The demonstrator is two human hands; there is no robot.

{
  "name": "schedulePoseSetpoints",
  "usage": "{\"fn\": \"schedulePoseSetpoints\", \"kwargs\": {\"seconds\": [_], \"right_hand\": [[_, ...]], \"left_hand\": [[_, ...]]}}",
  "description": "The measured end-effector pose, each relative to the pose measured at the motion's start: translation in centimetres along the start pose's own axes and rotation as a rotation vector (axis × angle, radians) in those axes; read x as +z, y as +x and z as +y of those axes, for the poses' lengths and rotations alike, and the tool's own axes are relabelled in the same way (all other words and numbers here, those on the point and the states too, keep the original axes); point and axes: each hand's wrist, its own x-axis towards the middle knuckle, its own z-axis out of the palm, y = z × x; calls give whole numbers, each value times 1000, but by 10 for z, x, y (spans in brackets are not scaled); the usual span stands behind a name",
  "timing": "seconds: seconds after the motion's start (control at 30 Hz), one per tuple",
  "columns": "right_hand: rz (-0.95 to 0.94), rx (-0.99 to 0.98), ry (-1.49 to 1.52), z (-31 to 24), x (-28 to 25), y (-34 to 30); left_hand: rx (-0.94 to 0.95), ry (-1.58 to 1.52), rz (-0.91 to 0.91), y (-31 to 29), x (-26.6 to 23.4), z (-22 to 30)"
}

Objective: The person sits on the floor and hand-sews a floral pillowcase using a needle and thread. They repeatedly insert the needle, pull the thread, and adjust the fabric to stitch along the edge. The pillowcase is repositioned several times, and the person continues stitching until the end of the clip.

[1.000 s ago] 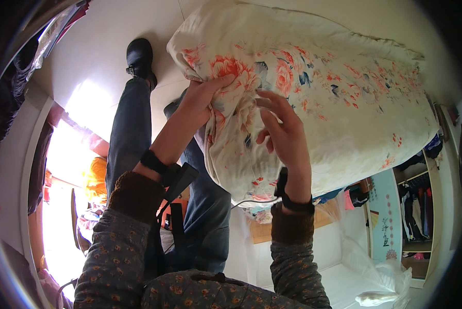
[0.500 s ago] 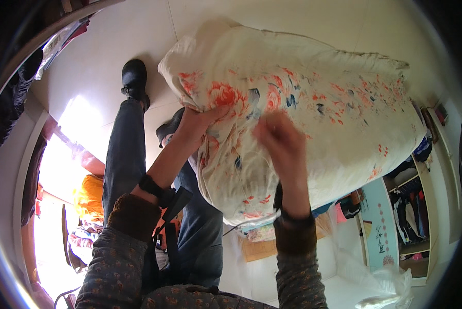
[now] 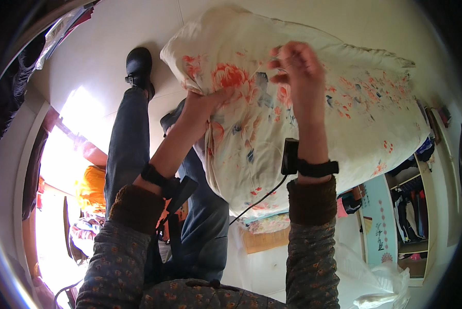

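A thick cream quilt point(image 3: 354, 141) with red and blue-grey flowers spreads before me, bulky and creased. My left hand point(image 3: 202, 107) is closed on its near left part, thumb lying on top of the cloth and the other fingers mostly hidden beneath. Over the upper middle of the quilt is my right hand point(image 3: 302, 67), raised, with loosely curved fingers apart and no object visible in them. A black strap circles each wrist; from the small black box point(image 3: 289, 156) at the right one, a dark cable runs down past the quilt's edge.
My jeans-clad leg point(image 3: 129, 136) and black shoe point(image 3: 139, 67) extend at the left. An open wardrobe point(image 3: 411, 211) with hanging clothes stands at the right, near a clear plastic bag point(image 3: 377, 288). An orange cloth point(image 3: 92, 186) lies at the bright left side.
My right hand has moved up and slightly right, away from the left hand, and its fingers have loosened from a fist. The left hand keeps its hold on the quilt.
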Motion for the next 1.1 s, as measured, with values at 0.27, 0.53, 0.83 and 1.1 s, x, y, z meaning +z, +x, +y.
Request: {"fn": "schedulePoseSetpoints", "kwargs": {"seconds": [0.27,0.53,0.83,1.1], "right_hand": [[-318,374,602,14,10,-5],[-306,354,503,18,11,-12],[-62,18,543,8,36,6],[15,-456,648,-73,7,-6]], "left_hand": [[-159,-259,-135,9,-16,19],[-177,-168,-47,18,-12,23],[-183,-178,-106,19,-9,29],[-185,-174,-78,16,-16,40]]}}
